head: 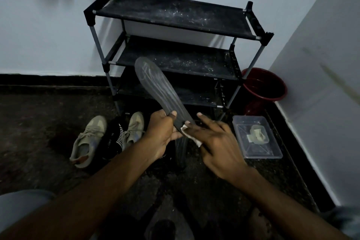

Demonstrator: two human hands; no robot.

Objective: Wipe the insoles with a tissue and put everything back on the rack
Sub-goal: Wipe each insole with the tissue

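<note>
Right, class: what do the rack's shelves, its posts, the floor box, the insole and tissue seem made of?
Shelves: probably black fabric, matte, stretched between rods, dusted white. Posts: likely metal tube, grey with smooth sheen. Box: clear hard plastic; contents show through. Insole: dark foam or rubber, apparently; matte, it curves. Tissue: soft white paper, crumpled.
</note>
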